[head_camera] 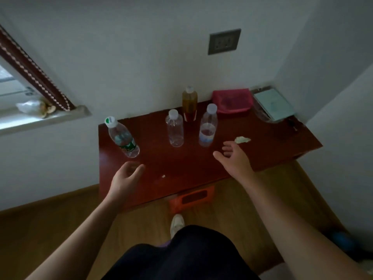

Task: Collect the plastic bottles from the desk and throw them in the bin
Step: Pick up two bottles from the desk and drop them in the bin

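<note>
Several plastic bottles stand upright on the dark red desk (181, 174). A green-labelled bottle (122, 138) is at the left edge. A clear unlabelled bottle (175, 128) stands in the middle, and a blue-labelled bottle (207, 126) to its right holds a little water. An amber-filled bottle (189, 104) stands against the wall. My left hand (126, 177) hovers open just in front of the green-labelled bottle. My right hand (234, 158) is open over the desk, to the right of and in front of the blue-labelled bottle. Neither hand touches a bottle.
A pink pouch (232, 101) and a plastic-wrapped booklet (274, 105) lie at the desk's back right. A crumpled scrap (242, 140) lies beyond my right hand. An orange crate (191, 198) sits under the desk's front edge. A windowsill (40, 118) is at the left.
</note>
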Motion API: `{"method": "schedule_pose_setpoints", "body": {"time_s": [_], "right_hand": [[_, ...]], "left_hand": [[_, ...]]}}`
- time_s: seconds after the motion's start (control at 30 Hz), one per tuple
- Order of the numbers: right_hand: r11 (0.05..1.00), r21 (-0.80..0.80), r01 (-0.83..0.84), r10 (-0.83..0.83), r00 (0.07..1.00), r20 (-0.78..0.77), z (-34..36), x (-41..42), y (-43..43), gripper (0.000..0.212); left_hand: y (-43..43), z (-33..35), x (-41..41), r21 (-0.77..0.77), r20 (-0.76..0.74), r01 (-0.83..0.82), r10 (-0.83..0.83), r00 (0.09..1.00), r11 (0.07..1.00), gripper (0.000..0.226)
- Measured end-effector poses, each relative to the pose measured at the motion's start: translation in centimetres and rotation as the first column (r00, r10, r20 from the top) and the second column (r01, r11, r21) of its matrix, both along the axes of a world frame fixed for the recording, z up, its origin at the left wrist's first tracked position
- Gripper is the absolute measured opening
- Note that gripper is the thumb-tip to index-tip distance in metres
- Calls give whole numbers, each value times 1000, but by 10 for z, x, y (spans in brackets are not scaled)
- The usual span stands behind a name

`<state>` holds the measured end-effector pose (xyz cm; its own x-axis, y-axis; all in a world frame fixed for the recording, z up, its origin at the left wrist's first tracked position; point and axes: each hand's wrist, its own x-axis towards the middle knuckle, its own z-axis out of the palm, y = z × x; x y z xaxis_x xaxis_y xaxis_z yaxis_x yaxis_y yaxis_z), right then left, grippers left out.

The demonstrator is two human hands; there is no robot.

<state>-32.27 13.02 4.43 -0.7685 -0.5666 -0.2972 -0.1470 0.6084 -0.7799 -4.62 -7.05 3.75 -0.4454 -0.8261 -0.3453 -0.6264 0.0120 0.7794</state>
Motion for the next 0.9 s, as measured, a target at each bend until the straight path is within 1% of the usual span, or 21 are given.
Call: {"method": "schedule_pose_setpoints", "body": {"time_s": [0.07,0.13,0.2,0.3,0.33,0.4,0.47,0.53,0.57,0.67,0.7,0.83,0.9], "right_hand": [[999,-26,31,-31,999,-11,7,-9,-23,72],[998,-41,48,-49,998,-31,12,-19,-42,77],[997,-40,72,-74,995,-66,12,-29,-57,80],[995,-51,85,-89,992,-89,7,-44,-75,84],[995,-56,79,-84,992,-89,5,-47,-81,84],[995,-66,69,-75,993,-92,1,-51,-90,76],[996,-72,62,-69,993,-92,-3,-52,-98,67],[996,-73,59,-67,993,-99,-5,-51,-105,64],[995,-77,60,-68,992,-103,-6,-52,-108,62],[995,-93,41,-52,992,-117,-7,-54,-109,57],[994,-102,24,-37,991,-127,-6,-55,-108,55],[989,-128,-70,51,988,-143,-2,-64,-95,52],[982,-146,-121,101,985,-137,-1,-72,-87,55]], "left_hand": [[-11,8,-24,-17,-44,7,-7,999,1000,38],[-24,11,-52,-31,-73,27,-30,997,999,45],[-37,9,-79,-46,-90,46,-50,995,998,60],[-54,2,-113,-71,-69,94,-99,993,993,89],[-58,-2,-122,-62,-52,117,-120,991,991,97],[-67,-11,-135,-25,-37,143,-144,989,989,109],[-75,-21,-146,4,-50,168,-168,985,986,114],[-80,-25,-157,-1,-59,190,-190,980,982,111],[-82,-27,-163,-8,-62,191,-191,980,982,107],[-75,-24,-175,-58,-76,144,-149,986,988,73],[-71,-22,-177,-77,-80,119,-125,989,990,66],[-57,-9,-178,-94,-143,39,-53,988,995,54],[-46,-1,-170,-78,-185,-12,-3,983,997,51]]}}
